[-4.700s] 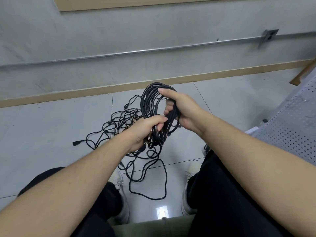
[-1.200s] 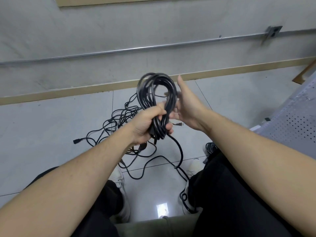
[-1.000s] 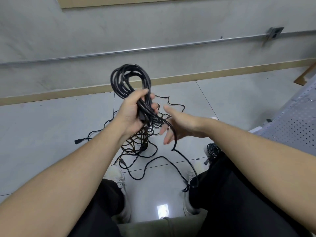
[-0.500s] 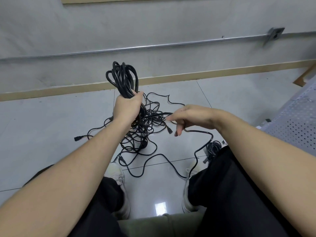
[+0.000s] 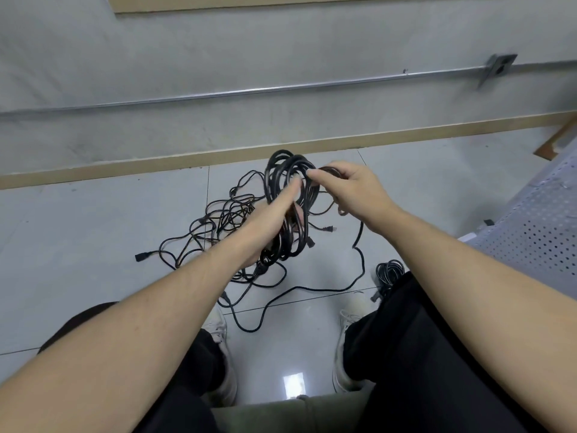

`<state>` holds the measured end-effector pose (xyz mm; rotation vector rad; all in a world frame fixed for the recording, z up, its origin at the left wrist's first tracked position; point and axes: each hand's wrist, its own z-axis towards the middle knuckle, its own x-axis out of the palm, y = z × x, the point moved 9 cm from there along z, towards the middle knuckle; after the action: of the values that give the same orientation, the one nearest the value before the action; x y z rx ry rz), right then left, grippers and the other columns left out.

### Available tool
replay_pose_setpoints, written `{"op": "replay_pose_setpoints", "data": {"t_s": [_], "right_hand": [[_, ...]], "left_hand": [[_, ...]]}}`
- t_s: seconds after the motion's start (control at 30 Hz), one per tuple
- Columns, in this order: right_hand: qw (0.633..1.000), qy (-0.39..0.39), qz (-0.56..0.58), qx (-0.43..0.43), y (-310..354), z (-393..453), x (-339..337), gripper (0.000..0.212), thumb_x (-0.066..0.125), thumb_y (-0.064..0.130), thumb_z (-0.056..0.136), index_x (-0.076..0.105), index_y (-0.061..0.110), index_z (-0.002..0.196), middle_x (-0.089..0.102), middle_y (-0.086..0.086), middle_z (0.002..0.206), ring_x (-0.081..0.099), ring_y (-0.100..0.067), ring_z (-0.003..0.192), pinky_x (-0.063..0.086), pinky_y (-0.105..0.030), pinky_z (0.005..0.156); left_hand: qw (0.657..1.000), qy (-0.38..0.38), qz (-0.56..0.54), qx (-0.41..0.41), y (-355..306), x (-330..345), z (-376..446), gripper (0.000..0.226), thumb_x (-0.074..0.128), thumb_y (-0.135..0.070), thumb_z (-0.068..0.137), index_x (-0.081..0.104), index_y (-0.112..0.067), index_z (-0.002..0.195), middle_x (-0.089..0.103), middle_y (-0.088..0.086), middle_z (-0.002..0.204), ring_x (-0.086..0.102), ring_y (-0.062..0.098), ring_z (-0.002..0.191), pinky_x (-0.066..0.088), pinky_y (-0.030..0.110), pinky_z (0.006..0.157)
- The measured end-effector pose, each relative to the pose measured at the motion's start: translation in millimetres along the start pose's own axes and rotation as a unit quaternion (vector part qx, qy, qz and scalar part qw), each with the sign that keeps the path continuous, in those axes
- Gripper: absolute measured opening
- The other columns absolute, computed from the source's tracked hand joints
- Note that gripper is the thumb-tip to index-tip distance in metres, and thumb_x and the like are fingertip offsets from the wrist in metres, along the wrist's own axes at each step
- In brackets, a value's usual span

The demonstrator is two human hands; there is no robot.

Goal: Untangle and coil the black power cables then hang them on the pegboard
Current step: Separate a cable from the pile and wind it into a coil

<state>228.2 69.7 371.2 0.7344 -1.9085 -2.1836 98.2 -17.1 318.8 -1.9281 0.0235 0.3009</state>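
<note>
One view, head camera. Item: coil [image 5: 288, 210] of black power cable, held at frame centre, many loops, tails hanging. Left hand [image 5: 270, 228], reaching in from 7 o'clock, has fingers curled round the bundle's middle. Right hand [image 5: 352, 190], from 4 o'clock, pinches a strand at the coil's 1 o'clock edge, thumb and forefinger closed on it. Loose tangle [image 5: 218, 220] lies on the floor at 9 o'clock of the coil; a small finished coil [image 5: 388, 271] sits at 4 o'clock by the right knee. Handling, by judgement: soft, springy, moderately heavy; loops slide apart unless gripped across all strands at mid-bundle. Pegboard not in view.
</note>
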Motion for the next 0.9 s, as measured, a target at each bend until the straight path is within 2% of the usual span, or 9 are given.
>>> {"op": "replay_pose_setpoints", "data": {"t_s": [0.13,0.27,0.33,0.4,0.43,0.53,0.63,0.77,0.9], "right_hand": [[0.998,0.036,-0.022,0.036,-12.2,-1.5,5.8,0.021,0.079,0.027,0.088,0.073,0.010,0.079,0.052,0.003,0.059,0.039,-0.016,0.053,0.027,-0.023,0.046],[0.996,0.065,0.019,0.050,-15.9,-0.8,6.6,0.018,0.077,0.028,0.090,0.073,0.017,0.077,0.066,0.004,0.075,0.050,-0.010,0.062,0.038,-0.026,0.063],[0.996,0.071,0.037,0.033,-11.7,1.0,6.0,0.017,0.073,0.028,0.093,0.076,0.024,0.077,0.071,0.007,0.104,0.062,-0.004,0.086,0.044,-0.026,0.082],[0.998,0.054,0.043,0.015,-8.1,3.1,5.3,0.017,0.073,0.029,0.093,0.076,0.031,0.076,0.059,0.013,0.129,0.056,0.000,0.121,0.040,-0.027,0.105],[0.998,0.033,0.055,0.013,-7.3,3.5,4.4,0.015,0.075,0.029,0.092,0.073,0.032,0.077,0.057,0.016,0.131,0.056,-0.001,0.124,0.040,-0.028,0.106],[0.990,-0.016,0.139,0.031,-9.1,4.0,5.1,0.027,0.078,0.031,0.089,0.054,0.028,0.100,0.070,0.006,0.114,0.068,-0.011,0.092,0.057,-0.039,0.086],[0.982,-0.005,0.162,0.097,-13.2,-0.6,13.1,0.047,0.078,0.039,0.088,0.046,0.024,0.119,0.076,-0.004,0.101,0.074,-0.023,0.080,0.063,-0.051,0.081],[0.966,0.016,0.213,0.145,-16.2,-4.9,22.5,0.040,0.075,0.040,0.090,0.062,0.013,0.117,0.071,-0.012,0.101,0.073,-0.025,0.076,0.064,-0.043,0.077],[0.957,0.002,0.257,0.132,-14.7,-1.4,28.2,0.049,0.079,0.029,0.088,0.057,0.011,0.129,0.067,-0.007,0.092,0.065,-0.014,0.066,0.057,-0.031,0.067]], "left_hand": [[0.991,0.044,0.106,0.066,-5.0,16.1,-0.9,0.009,0.078,-0.037,0.087,0.076,-0.028,0.088,0.077,-0.012,0.081,0.071,0.000,0.076,0.054,0.019,0.073],[0.994,0.027,0.105,0.028,4.8,11.6,0.6,0.028,0.064,-0.013,0.085,0.056,-0.021,0.060,0.054,-0.010,0.058,0.047,0.010,0.053,0.036,0.027,0.057],[0.997,0.012,0.070,0.020,3.6,7.2,-0.5,0.014,0.061,-0.012,0.084,0.055,-0.015,0.071,0.049,0.001,0.062,0.042,0.017,0.057,0.033,0.028,0.054],[0.998,0.017,0.060,0.025,-0.5,6.1,-4.3,0.010,0.059,-0.011,0.084,0.059,-0.010,0.074,0.051,0.004,0.063,0.043,0.018,0.056,0.034,0.026,0.051],[0.997,0.033,0.058,0.035,-3.1,9.3,-6.5,0.013,0.058,-0.010,0.086,0.060,-0.008,0.073,0.053,0.004,0.064,0.045,0.015,0.054,0.035,0.025,0.052],[0.995,0.080,0.019,0.064,-8.6,23.3,-15.6,0.024,0.056,-0.007,0.091,0.060,-0.008,0.068,0.059,0.008,0.070,0.053,0.016,0.059,0.038,0.027,0.056],[0.992,0.097,-0.036,0.076,-9.5,28.7,-19.8,0.023,0.057,-0.015,0.081,0.058,-0.020,0.058,0.058,0.009,0.073,0.048,0.022,0.062,0.038,0.028,0.055],[0.992,0.091,-0.039,0.081,-12.3,23.8,-17.1,0.019,0.054,-0.013,0.076,0.058,-0.018,0.057,0.060,0.008,0.072,0.050,0.015,0.059,0.040,0.026,0.056],[0.996,0.039,-0.066,0.053,-7.9,11.5,-6.1,0.009,0.059,-0.016,0.068,0.057,-0.008,0.072,0.052,0.015,0.070,0.048,0.023,0.062,0.037,0.028,0.054]]}}
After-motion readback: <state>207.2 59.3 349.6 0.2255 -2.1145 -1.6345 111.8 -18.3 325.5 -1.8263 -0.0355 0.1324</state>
